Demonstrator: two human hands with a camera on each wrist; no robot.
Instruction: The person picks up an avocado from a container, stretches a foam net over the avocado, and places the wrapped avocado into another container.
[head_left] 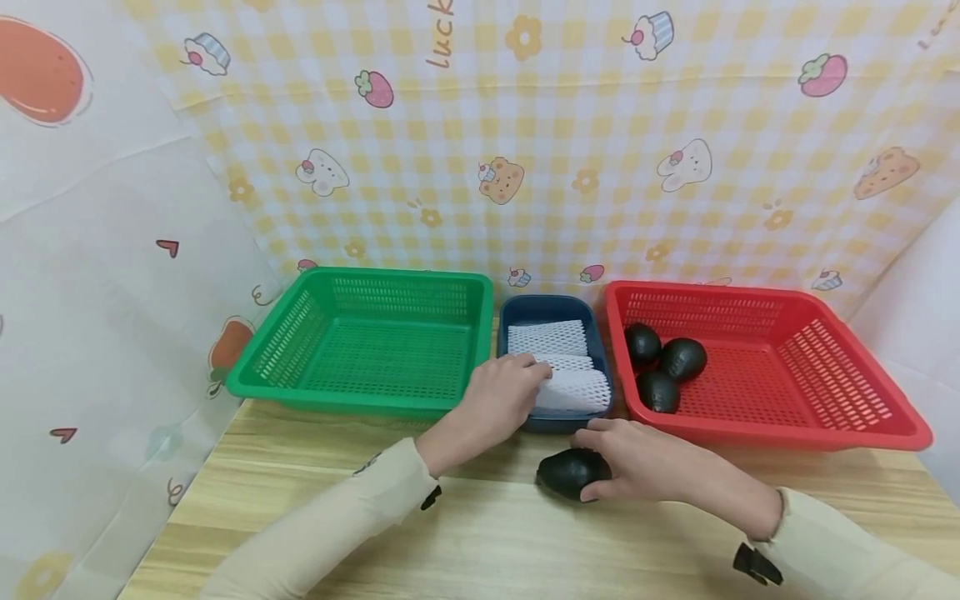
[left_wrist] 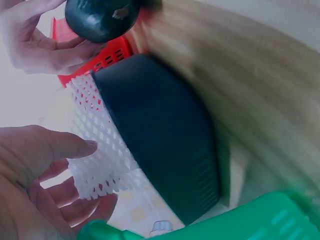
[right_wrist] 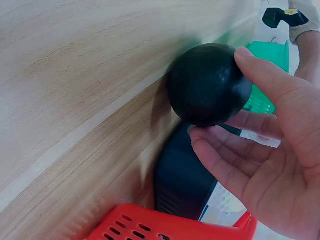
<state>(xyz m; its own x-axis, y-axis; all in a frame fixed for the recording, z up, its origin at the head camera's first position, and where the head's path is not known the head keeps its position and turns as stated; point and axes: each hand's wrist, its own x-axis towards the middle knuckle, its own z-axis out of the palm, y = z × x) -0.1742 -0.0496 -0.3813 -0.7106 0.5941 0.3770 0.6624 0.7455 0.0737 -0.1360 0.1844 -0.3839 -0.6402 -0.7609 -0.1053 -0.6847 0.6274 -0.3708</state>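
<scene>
A dark avocado (head_left: 573,473) is between the thumb and fingers of my right hand (head_left: 637,462), close above the wooden table and in front of the navy basket (head_left: 557,423). The right wrist view shows the rounded end of this avocado (right_wrist: 207,85) against the thumb and fingertips. At the navy basket's left side, my left hand (head_left: 506,387) reaches over the white foam net sleeves (head_left: 573,392) lying inside. Its thumb lies across one foam net sleeve (left_wrist: 100,145) in the left wrist view, with fingers curled behind the sleeve's end; how firmly they grip is hidden.
A green basket (head_left: 360,404) stands to the left on the table (head_left: 480,542). To the right, a red basket (head_left: 780,437) holds 3 more avocados (head_left: 682,358) in its left part. A patterned cloth (head_left: 555,125) hangs behind the baskets.
</scene>
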